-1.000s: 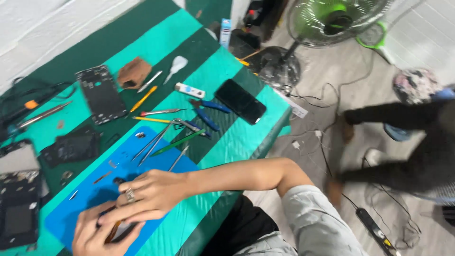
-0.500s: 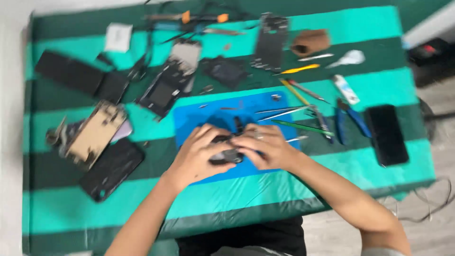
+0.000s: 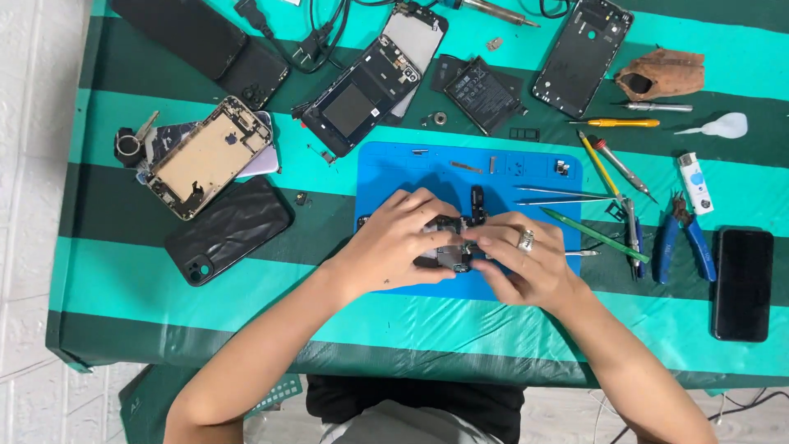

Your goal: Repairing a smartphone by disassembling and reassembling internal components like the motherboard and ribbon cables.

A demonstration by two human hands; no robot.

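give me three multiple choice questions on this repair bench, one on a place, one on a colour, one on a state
1. Where does the black phone with the dark screen lie?
A. at the table's right edge
B. on the blue mat
C. under the left hand

2. What colour is the rubber work mat?
A. red
B. blue
C. white

3. What are the two hands doing?
A. resting flat and apart
B. together holding a small dark phone part
C. gripping the pliers

Answers: 1 A, it sits right of the blue-handled pliers. 2 B, blue shows around the hands. 3 B, left hand and right hand meet on the small dark phone part.
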